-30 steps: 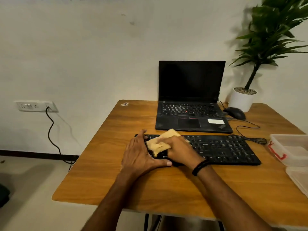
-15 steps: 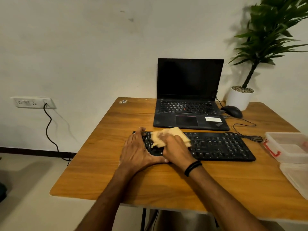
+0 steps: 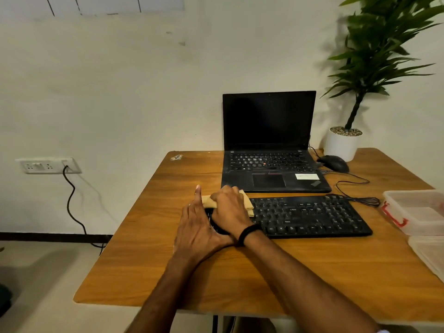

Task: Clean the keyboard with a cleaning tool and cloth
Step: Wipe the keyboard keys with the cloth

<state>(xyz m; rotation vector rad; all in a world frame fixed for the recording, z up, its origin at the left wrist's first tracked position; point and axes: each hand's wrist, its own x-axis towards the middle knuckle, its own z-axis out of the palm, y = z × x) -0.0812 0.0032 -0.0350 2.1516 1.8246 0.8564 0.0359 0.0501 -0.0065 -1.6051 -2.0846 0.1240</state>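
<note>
A black wired keyboard (image 3: 310, 216) lies across the wooden table (image 3: 264, 272), in front of an open black laptop (image 3: 269, 145). My right hand (image 3: 229, 209) presses a folded yellow cloth (image 3: 247, 203) onto the keyboard's far left corner, fingers curled over it. My left hand (image 3: 198, 227) rests flat against the keyboard's left end, thumb up, and hides that end. No cleaning tool is visible.
A black mouse (image 3: 335, 163) and its looped cable (image 3: 355, 191) lie right of the laptop. A white pot with a green plant (image 3: 343, 143) stands at the back right. Clear plastic containers (image 3: 418, 212) sit at the table's right edge. A wall socket (image 3: 48, 165) is on the left.
My right hand has carried the cloth up and leftward over the keyboard, from the left-middle keys to the far left corner. My left hand stays at the left end. The camera has tilted.
</note>
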